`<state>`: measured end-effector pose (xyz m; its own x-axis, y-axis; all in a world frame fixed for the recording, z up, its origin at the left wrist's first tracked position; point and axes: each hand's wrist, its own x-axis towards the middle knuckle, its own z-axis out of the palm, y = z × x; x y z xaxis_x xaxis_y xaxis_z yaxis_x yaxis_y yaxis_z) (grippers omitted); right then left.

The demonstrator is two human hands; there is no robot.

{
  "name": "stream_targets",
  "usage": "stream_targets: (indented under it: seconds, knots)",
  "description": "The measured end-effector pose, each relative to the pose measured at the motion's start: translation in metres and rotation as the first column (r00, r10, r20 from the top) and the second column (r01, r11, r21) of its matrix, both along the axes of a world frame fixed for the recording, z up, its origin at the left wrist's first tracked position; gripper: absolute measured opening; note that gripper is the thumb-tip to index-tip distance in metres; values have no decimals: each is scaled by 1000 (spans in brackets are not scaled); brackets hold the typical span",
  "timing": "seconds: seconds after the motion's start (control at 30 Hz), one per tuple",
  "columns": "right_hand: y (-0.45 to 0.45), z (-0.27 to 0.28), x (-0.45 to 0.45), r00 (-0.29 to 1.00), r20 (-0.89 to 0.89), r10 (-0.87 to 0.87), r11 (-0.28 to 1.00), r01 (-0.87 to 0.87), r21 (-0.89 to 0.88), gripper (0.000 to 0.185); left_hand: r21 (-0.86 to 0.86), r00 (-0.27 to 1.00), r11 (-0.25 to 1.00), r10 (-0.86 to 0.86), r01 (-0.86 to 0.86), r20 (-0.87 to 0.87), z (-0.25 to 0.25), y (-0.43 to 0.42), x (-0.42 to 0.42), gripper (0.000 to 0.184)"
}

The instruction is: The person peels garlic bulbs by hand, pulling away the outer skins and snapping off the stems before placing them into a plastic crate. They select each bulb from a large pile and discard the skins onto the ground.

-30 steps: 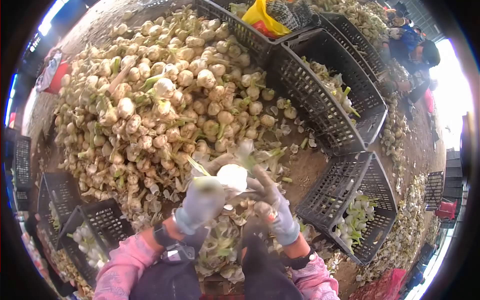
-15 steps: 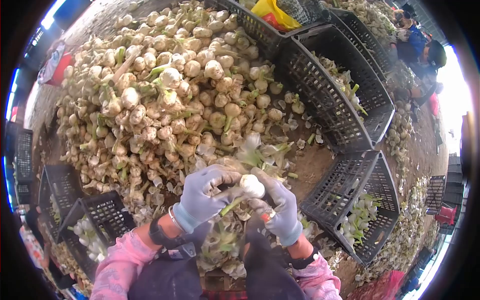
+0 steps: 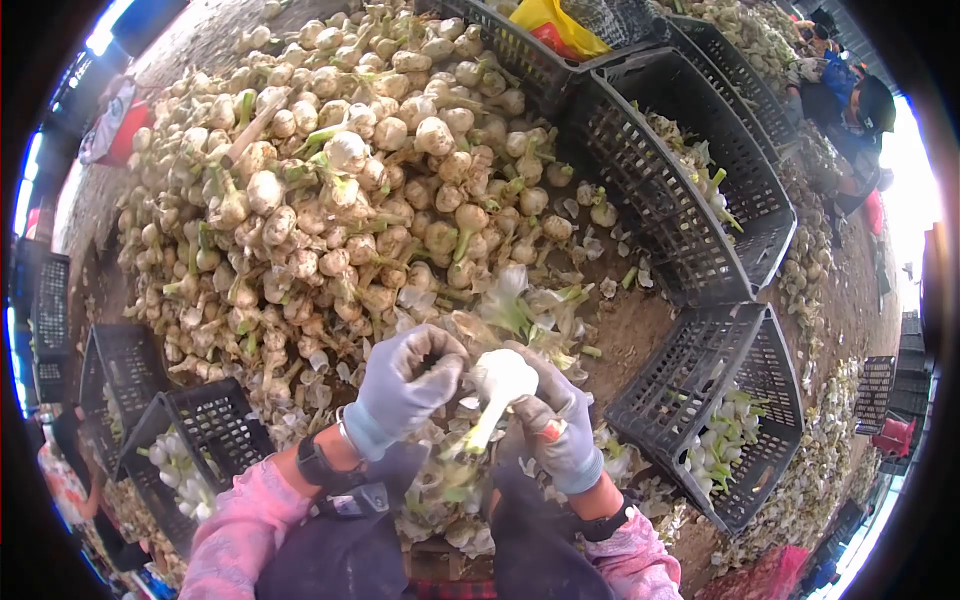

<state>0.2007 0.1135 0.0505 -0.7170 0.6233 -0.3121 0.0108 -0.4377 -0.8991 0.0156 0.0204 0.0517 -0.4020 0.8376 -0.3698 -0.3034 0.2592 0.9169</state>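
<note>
My right hand (image 3: 560, 420), in a grey glove, grips a white garlic bulb (image 3: 505, 373) between thumb and fingers. Its pale stem points down and toward me, with a green end. Just left of the bulb, apart from it, my gloved left hand (image 3: 410, 385) has its thumb and fingertips curled together; what they pinch, if anything, is hidden. A big heap of untrimmed garlic (image 3: 330, 200) spreads out ahead of both hands. Loose garlic skins (image 3: 450, 480) lie between my legs, and more peelings (image 3: 515, 310) rest just beyond my hands.
To the right, a tilted black crate (image 3: 700, 400) holds peeled bulbs. Farther up stands another black crate (image 3: 650, 190) with garlic inside. Crates with bulbs (image 3: 205, 425) flank my left side. A yellow bag (image 3: 560, 28) sits in a far crate. A co-worker (image 3: 850, 110) is at upper right.
My left hand has come off the garlic, opening a gap beside it. The bulb now looks whiter, its stem turned more downward and paler. My right hand still holds it.
</note>
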Motion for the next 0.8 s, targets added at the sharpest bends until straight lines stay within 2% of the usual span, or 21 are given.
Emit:
stream_targets:
  seconds: [0.03,0.07,0.1,0.17,0.2,0.3,0.33,0.37,0.43,0.5,0.53,0.57,0.6,0.63,0.7,0.73,0.8]
  knots:
    - [0,-3,1,999,-45,-9,998,6,-67,60,-78,972,995,83,-67,219,2,-1,-2,8]
    - [-1,-5,1,996,-89,-20,991,8,-134,62,40,984,995,82,-89,160,7,2,3,10]
    - [-1,-4,1,998,-59,7,997,-12,-83,63,159,991,982,88,-103,99,12,7,8,13]
    - [-2,0,0,998,3,61,998,-61,13,65,126,987,989,-52,72,-153,1,3,8,15]
    - [-2,-3,-1,999,-8,48,998,-48,27,59,179,947,982,6,55,-322,-1,4,9,15]
    - [9,-19,7,982,-7,189,963,-184,195,59,112,937,992,-23,66,-349,2,3,5,13]
    - [17,-3,1,987,37,154,951,-158,265,61,157,735,968,-40,197,-677,-3,3,4,13]
    - [17,2,-2,988,54,141,981,-147,125,62,228,672,945,12,234,-740,-2,3,8,14]
    - [10,7,-8,988,91,124,981,-108,-161,64,153,710,948,-95,278,-698,-2,1,13,10]
    - [5,-1,-9,997,-69,24,937,-46,-346,67,100,956,990,-72,104,-285,-4,2,12,5]
    - [4,-8,-9,985,-166,-37,907,-36,-419,68,42,998,999,-29,31,-50,-5,3,11,3]
    - [2,-11,-10,961,-256,-107,871,-34,-490,69,-55,980,998,13,-2,198,0,5,4,6]
    - [-1,-11,-12,942,-276,-190,829,4,-559,73,-36,928,997,81,-73,363,-2,2,1,8]
    - [-1,-12,-9,937,-286,-198,805,-11,-594,73,-30,843,989,141,-147,519,-3,2,0,10]
    - [0,-18,-2,928,-305,-214,752,-43,-658,73,-36,772,951,272,-308,575,-3,3,1,16]
    - [-1,-25,3,909,-325,-261,689,-60,-722,73,-19,770,954,253,-299,586,-4,1,-1,17]
    - [2,-42,6,825,-475,-308,622,-203,-756,74,-8,772,950,260,-313,580,-5,1,-2,19]
